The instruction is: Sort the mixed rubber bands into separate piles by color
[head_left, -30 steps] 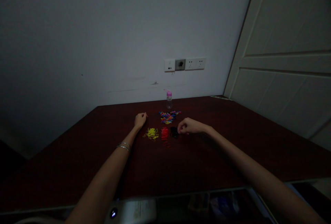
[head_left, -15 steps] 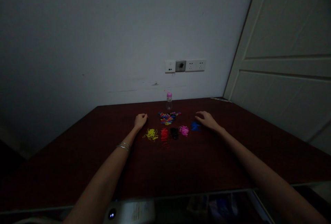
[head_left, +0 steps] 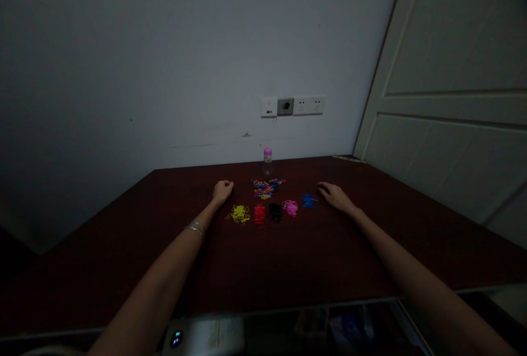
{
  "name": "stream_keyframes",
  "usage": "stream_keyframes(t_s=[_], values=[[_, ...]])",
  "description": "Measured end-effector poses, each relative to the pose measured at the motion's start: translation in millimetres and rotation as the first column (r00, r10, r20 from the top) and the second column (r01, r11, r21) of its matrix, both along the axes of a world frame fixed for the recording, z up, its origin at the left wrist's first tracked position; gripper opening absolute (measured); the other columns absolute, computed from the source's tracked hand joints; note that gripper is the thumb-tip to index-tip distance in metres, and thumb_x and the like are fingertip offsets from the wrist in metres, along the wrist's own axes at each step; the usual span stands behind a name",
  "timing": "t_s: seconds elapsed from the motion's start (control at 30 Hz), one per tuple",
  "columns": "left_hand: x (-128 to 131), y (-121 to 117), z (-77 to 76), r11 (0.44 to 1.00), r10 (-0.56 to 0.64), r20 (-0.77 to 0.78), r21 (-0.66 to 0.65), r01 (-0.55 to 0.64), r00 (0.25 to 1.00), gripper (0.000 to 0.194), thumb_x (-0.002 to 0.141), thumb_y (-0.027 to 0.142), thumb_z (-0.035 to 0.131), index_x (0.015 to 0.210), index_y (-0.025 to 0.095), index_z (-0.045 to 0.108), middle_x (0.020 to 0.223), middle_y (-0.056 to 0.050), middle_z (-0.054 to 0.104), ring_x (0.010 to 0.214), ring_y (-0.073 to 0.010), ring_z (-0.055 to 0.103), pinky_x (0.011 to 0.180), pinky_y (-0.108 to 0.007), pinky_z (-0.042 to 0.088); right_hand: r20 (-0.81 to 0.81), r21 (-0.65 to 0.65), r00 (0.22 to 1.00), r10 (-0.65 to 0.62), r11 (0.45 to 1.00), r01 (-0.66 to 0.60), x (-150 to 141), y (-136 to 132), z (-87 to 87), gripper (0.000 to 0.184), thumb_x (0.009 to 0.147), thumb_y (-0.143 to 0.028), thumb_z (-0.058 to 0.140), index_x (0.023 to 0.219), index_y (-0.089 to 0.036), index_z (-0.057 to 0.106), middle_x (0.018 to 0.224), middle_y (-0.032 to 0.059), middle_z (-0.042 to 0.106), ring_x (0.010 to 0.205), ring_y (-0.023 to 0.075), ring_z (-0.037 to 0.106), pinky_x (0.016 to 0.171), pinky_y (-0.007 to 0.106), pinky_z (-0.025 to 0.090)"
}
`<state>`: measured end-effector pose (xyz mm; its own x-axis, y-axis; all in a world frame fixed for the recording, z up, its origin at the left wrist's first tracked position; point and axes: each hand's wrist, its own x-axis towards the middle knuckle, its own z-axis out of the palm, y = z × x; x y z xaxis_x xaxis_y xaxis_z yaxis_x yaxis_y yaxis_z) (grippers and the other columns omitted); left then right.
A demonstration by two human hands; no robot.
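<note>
My left hand [head_left: 223,191] rests on the table with its fingers curled in; whether anything is inside them is hidden. It lies left of a mixed heap of coloured rubber bands [head_left: 265,188] and just beyond the yellow rubber bands [head_left: 239,214]. Right of the blue rubber bands [head_left: 308,201], my right hand [head_left: 335,197] lies apart from them, fingers stretched out and holding nothing visible. Between the yellow and blue piles sit red rubber bands [head_left: 259,213], with some strung out toward me, then black rubber bands [head_left: 275,212] and pink rubber bands [head_left: 290,208].
A clear bottle with a pink cap [head_left: 268,162] stands behind the mixed heap, near the wall. The dark red table [head_left: 288,268] has an open drawer below its front edge, holding a pale device with a lit display [head_left: 177,338]. Wall sockets [head_left: 308,105] are above.
My right hand has drawn back to the right, away from the blue rubber bands, which now show fully. My left hand stays where it was. The view has shifted slightly.
</note>
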<state>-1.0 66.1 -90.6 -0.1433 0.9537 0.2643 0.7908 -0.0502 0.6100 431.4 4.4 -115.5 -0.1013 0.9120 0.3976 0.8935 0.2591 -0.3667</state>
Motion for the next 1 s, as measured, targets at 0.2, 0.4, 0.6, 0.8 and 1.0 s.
stream_keyframes(t_s=[0.2, 0.4, 0.6, 0.8, 1.0], values=[[9, 7, 9.7, 0.997, -0.074, -0.05, -0.001, 0.074, 0.996, 0.037, 0.08, 0.045, 0.048, 0.089, 0.015, 0.068, 0.086, -0.008, 0.068, 0.079, -0.0179, 0.061, 0.065, -0.023, 0.042, 0.015, -0.006, 1.0, -0.008, 1.0, 0.008, 2, 1, -2.3, 0.036, 0.084, -0.023, 0.04, 0.112, -0.012, 0.061, 0.114, 0.0121, 0.061, 0.109, 0.0221, 0.055, 0.097, 0.033, 0.038], [28, 11, 15.9, 0.989, -0.15, -0.177, -0.046, 0.144, 0.973, 0.03, 0.078, 0.04, 0.053, 0.094, 0.018, 0.067, 0.099, -0.008, 0.067, 0.092, -0.0198, 0.059, 0.074, -0.025, 0.043, -0.014, -0.014, 1.0, -0.001, 1.0, 0.001, 1, -4, 0.0, 0.034, 0.082, -0.02, 0.042, 0.108, -0.013, 0.063, 0.115, 0.0119, 0.061, 0.109, 0.0226, 0.054, 0.098, 0.034, 0.037], [46, 21, 15.3, 0.973, -0.229, -0.289, -0.053, 0.223, 0.93, 0.026, 0.078, 0.031, 0.054, 0.098, 0.02, 0.066, 0.103, -0.008, 0.066, 0.096, -0.0207, 0.059, 0.079, -0.027, 0.043, -0.042, -0.021, 0.999, 0.007, 1.0, -0.008, 0, -8, 2.1, 0.033, 0.083, -0.022, 0.042, 0.108, -0.014, 0.063, 0.114, 0.0118, 0.061, 0.109, 0.0226, 0.054, 0.097, 0.035, 0.038], [56, 25, 16.3, 0.963, -0.27, -0.334, -0.093, 0.253, 0.903, 0.025, 0.078, 0.032, 0.055, 0.097, 0.025, 0.068, 0.105, -0.007, 0.065, 0.1, -0.0223, 0.057, 0.083, -0.029, 0.042, -0.068, -0.013, 0.998, 0.004, 1.0, -0.005, 1, -6, 0.2, 0.033, 0.081, -0.019, 0.043, 0.106, -0.014, 0.064, 0.114, 0.0116, 0.062, 0.11, 0.0223, 0.054, 0.098, 0.035, 0.037], [61, 27, 15.7, 0.973, -0.228, -0.39, -0.06, 0.223, 0.892, 0.024, 0.079, 0.03, 0.052, 0.095, 0.023, 0.069, 0.102, -0.009, 0.066, 0.096, -0.023, 0.058, 0.081, -0.029, 0.043, -0.068, -0.021, 0.998, -0.015, 1.0, 0.014, 1, -7, 1.0, 0.033, 0.08, -0.018, 0.043, 0.105, -0.015, 0.064, 0.117, 0.0107, 0.06, 0.111, 0.0214, 0.053, 0.099, 0.034, 0.036]])
